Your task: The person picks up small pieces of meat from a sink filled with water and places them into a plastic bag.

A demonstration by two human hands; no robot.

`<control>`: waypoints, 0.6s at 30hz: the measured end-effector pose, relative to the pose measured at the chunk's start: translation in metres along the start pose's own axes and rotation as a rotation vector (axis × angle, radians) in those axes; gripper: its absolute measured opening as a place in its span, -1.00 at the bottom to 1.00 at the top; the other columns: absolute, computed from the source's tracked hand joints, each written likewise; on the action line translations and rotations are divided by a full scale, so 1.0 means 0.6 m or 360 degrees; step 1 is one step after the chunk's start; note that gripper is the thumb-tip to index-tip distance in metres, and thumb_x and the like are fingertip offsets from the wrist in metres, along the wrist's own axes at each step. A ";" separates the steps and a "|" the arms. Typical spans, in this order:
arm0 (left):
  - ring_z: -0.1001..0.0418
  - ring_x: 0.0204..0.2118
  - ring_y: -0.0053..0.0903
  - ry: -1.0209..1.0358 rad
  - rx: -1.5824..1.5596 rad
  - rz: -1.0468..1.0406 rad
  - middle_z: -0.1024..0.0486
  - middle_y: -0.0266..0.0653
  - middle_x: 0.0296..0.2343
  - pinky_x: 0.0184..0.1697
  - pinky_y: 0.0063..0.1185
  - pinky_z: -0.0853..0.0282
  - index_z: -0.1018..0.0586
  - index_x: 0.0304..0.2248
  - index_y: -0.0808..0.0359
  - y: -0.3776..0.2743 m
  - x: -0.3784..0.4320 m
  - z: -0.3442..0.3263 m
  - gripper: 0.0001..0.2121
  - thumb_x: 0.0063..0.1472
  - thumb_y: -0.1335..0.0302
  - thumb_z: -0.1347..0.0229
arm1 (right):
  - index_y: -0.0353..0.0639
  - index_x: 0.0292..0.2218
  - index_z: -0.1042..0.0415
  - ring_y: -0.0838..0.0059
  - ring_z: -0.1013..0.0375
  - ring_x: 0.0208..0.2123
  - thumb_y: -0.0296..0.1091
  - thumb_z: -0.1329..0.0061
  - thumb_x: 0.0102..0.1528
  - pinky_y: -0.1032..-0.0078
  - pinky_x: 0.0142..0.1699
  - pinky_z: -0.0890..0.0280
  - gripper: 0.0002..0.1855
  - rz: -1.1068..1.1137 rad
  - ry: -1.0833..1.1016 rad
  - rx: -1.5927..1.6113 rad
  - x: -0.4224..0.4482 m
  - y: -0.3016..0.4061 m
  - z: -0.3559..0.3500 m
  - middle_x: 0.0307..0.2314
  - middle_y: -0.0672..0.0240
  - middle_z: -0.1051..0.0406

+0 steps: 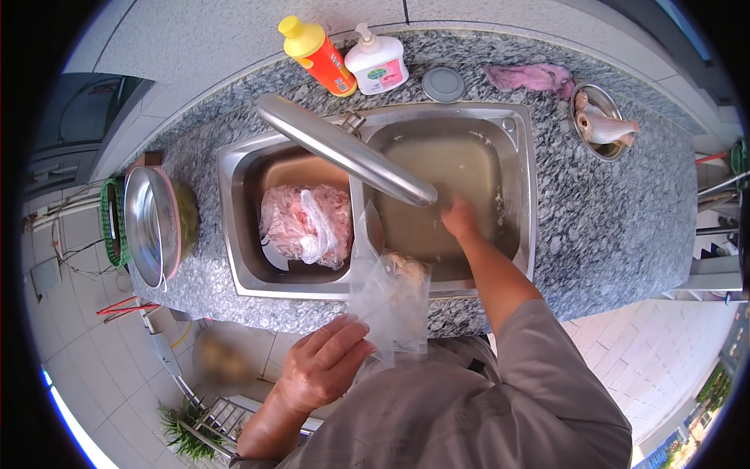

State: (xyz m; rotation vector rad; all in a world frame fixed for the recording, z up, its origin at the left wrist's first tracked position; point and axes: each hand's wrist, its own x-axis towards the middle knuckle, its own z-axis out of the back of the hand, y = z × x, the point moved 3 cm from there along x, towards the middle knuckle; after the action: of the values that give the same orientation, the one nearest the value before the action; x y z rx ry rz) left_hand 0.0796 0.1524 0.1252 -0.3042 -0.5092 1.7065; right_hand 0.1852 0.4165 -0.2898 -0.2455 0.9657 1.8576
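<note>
My left hand [337, 357] pinches the edge of a clear plastic bag [378, 311] in front of the counter's edge. Something pale orange shows inside the bag, near the sink rim. My right hand [460, 217] reaches into cloudy water [422, 234] in the right basin; its fingers are under the surface, so what they touch is hidden. In the left basin lies a knotted clear plastic bag of pink raw meat [281, 217]. The steel faucet spout [351, 152] stretches diagonally over the divider and the right basin.
Behind the double sink [532, 176] stand a yellow-capped bottle [328, 64], a soap pump bottle [378, 67] and a grey round lid [443, 85]. A pink cloth [533, 79] lies by a steel bowl [610, 153] holding raw meat pieces [603, 127]. A metal strainer [153, 225] leans at the counter's left end.
</note>
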 end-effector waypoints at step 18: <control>-0.67 -0.14 -0.30 0.0038 0.0011 -0.0036 -0.62 -0.28 -0.19 -0.17 -0.45 -0.65 -0.72 -0.35 0.24 0.008 -0.010 -0.004 -0.80 -0.04 0.59 -0.38 | -0.16 -0.06 -0.59 0.21 -0.31 0.22 -0.29 0.09 0.18 0.14 0.39 -0.09 -0.64 0.2065 -0.0135 -0.1197 -0.066 0.083 -0.108 0.03 0.25 -0.45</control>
State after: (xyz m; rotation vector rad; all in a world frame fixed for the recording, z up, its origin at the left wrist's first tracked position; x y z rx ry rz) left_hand 0.0778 0.1461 0.1203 -0.3127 -0.4876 1.6807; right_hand 0.1477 0.3340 -0.2855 0.0726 0.2365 3.3521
